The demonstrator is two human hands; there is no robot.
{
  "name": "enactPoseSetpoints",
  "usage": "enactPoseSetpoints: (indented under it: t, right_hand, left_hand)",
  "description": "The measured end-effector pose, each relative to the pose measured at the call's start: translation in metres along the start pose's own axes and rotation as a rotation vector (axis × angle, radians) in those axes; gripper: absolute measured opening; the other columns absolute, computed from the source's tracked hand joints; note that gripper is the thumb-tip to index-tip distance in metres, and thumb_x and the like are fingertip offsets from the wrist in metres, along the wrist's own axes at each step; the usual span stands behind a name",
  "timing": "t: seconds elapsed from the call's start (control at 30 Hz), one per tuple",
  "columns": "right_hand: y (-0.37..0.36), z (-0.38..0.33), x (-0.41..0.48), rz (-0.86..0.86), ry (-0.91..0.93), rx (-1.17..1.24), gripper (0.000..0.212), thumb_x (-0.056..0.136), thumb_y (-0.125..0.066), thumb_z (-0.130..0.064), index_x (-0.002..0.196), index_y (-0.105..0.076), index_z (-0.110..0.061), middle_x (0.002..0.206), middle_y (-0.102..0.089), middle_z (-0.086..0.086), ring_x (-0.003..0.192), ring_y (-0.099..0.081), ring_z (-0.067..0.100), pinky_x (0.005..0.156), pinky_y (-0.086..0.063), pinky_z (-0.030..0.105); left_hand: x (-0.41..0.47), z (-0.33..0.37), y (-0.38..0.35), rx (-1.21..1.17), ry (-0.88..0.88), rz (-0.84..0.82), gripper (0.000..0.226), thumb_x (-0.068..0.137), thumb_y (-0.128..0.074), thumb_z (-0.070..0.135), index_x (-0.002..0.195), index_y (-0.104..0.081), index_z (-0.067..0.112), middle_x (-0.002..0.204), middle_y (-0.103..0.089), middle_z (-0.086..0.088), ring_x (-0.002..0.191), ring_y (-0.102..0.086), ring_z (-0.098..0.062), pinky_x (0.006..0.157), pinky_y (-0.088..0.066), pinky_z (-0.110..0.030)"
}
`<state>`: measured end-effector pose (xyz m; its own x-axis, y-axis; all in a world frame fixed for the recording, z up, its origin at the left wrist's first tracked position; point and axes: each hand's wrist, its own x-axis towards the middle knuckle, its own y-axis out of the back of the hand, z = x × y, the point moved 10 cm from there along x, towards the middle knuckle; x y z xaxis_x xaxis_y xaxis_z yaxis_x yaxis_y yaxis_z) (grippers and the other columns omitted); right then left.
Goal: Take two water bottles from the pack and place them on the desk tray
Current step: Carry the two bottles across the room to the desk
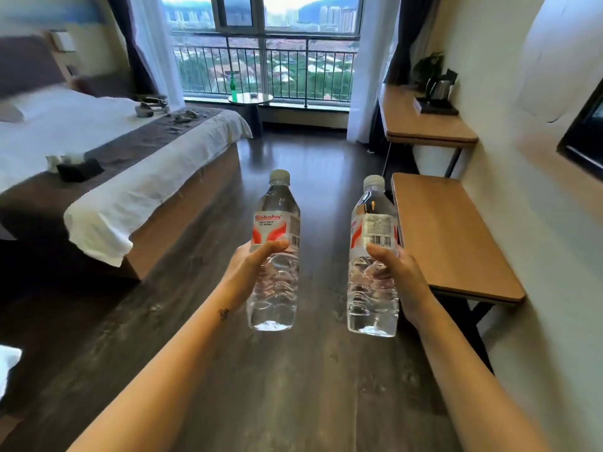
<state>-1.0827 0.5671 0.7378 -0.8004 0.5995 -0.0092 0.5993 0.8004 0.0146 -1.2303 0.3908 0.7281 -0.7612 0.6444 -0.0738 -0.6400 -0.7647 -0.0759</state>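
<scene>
I hold two clear water bottles upright in front of me over the dark wood floor. My left hand grips the left bottle around its middle; it has a white cap and a red-and-white label. My right hand grips the right bottle the same way, barcode side towards me. The desk stands far ahead on the right by the window, with a dark tray on it holding a kettle. The pack is not in view.
A low wooden bench runs along the right wall, close to my right hand. A bed with a dark runner fills the left. A small round table with a green bottle stands by the window. Open floor lies between bed and bench.
</scene>
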Motion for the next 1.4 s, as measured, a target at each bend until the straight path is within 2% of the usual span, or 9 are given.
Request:
enactPoseSetpoints:
  t: [0.17, 0.47, 0.63, 0.8, 0.9, 1.0, 1.03, 1.2, 1.4]
  right_hand:
    - [-0.007, 0.008, 0.161, -0.040, 0.019, 0.013, 0.050, 0.049, -0.064, -0.050, 0.090, -0.059, -0.021, 0.057, -0.071, -0.008, 0.049, -0.065, 0.005, 0.045, -0.048, 0.013]
    - [-0.007, 0.003, 0.458, 0.001, -0.020, 0.001, 0.036, 0.066, -0.061, -0.038, 0.097, -0.058, -0.020, 0.083, -0.068, 0.005, 0.068, -0.068, 0.019, 0.068, -0.053, 0.033]
    - [0.026, -0.010, 0.600, 0.080, -0.017, -0.009, 0.044, 0.067, -0.059, -0.037, 0.104, -0.057, -0.013, 0.081, -0.067, 0.003, 0.064, -0.066, 0.012, 0.062, -0.051, 0.026]
    - [0.054, 0.006, 0.761, 0.129, 0.020, -0.009, 0.033, 0.067, -0.059, -0.037, 0.094, -0.059, -0.018, 0.068, -0.066, -0.007, 0.051, -0.063, 0.001, 0.046, -0.046, 0.012]
    - [0.062, 0.007, 0.874, 0.126, 0.031, -0.017, 0.034, 0.066, -0.060, -0.039, 0.095, -0.060, -0.021, 0.078, -0.066, -0.004, 0.060, -0.064, 0.002, 0.056, -0.050, 0.018]
    - [0.063, -0.005, 0.982, 0.127, 0.027, -0.001, 0.042, 0.065, -0.061, -0.038, 0.102, -0.060, -0.017, 0.095, -0.068, 0.009, 0.086, -0.067, 0.027, 0.083, -0.053, 0.039]
    - [0.063, -0.009, 1.017, 0.122, 0.024, 0.004, 0.044, 0.065, -0.061, -0.038, 0.104, -0.060, -0.015, 0.096, -0.067, 0.011, 0.086, -0.066, 0.030, 0.084, -0.052, 0.042]
    - [0.060, -0.022, 1.176, 0.090, 0.017, 0.029, 0.037, 0.065, -0.060, -0.036, 0.096, -0.060, -0.016, 0.075, -0.070, -0.002, 0.061, -0.067, 0.012, 0.059, -0.052, 0.025]
    - [0.074, -0.008, 1.362, 0.120, 0.025, 0.010, 0.036, 0.065, -0.060, -0.039, 0.095, -0.061, -0.020, 0.079, -0.067, 0.000, 0.059, -0.065, 0.008, 0.062, -0.049, 0.026]
  left_hand:
    - [0.156, -0.003, 0.024, -0.025, -0.005, 0.008, 0.055, 0.054, -0.071, 0.045, 0.099, -0.059, 0.014, 0.081, -0.071, -0.007, 0.071, -0.068, -0.026, 0.078, -0.055, -0.042]
    - [0.465, 0.030, 0.035, -0.020, 0.001, -0.070, 0.063, 0.051, -0.068, 0.050, 0.101, -0.058, 0.012, 0.088, -0.068, -0.012, 0.077, -0.066, -0.031, 0.083, -0.054, -0.046]
    - [0.631, 0.052, 0.008, -0.024, 0.035, -0.139, 0.061, 0.050, -0.071, 0.049, 0.098, -0.060, 0.013, 0.085, -0.069, -0.012, 0.078, -0.065, -0.034, 0.085, -0.053, -0.049]
    - [0.805, 0.048, -0.016, -0.053, 0.038, -0.184, 0.057, 0.048, -0.073, 0.044, 0.094, -0.059, 0.013, 0.086, -0.068, -0.014, 0.080, -0.063, -0.035, 0.091, -0.049, -0.053]
    - [0.913, 0.054, -0.023, -0.048, 0.037, -0.154, 0.060, 0.047, -0.072, 0.045, 0.095, -0.059, 0.012, 0.087, -0.068, -0.015, 0.079, -0.064, -0.036, 0.090, -0.050, -0.053]
    - [1.012, 0.071, -0.021, -0.055, 0.046, -0.152, 0.059, 0.047, -0.071, 0.045, 0.094, -0.059, 0.012, 0.085, -0.067, -0.014, 0.074, -0.064, -0.033, 0.087, -0.050, -0.050]
    - [1.043, 0.078, -0.018, -0.045, 0.046, -0.148, 0.058, 0.047, -0.071, 0.044, 0.094, -0.059, 0.012, 0.085, -0.067, -0.014, 0.074, -0.064, -0.033, 0.087, -0.050, -0.051]
    - [1.194, 0.098, 0.006, -0.016, 0.033, -0.125, 0.065, 0.049, -0.069, 0.046, 0.101, -0.058, 0.009, 0.085, -0.068, -0.013, 0.073, -0.065, -0.031, 0.081, -0.053, -0.046]
    - [1.393, 0.090, 0.015, -0.025, 0.036, -0.114, 0.054, 0.055, -0.070, 0.038, 0.098, -0.059, 0.008, 0.078, -0.068, -0.011, 0.065, -0.066, -0.027, 0.075, -0.053, -0.042]
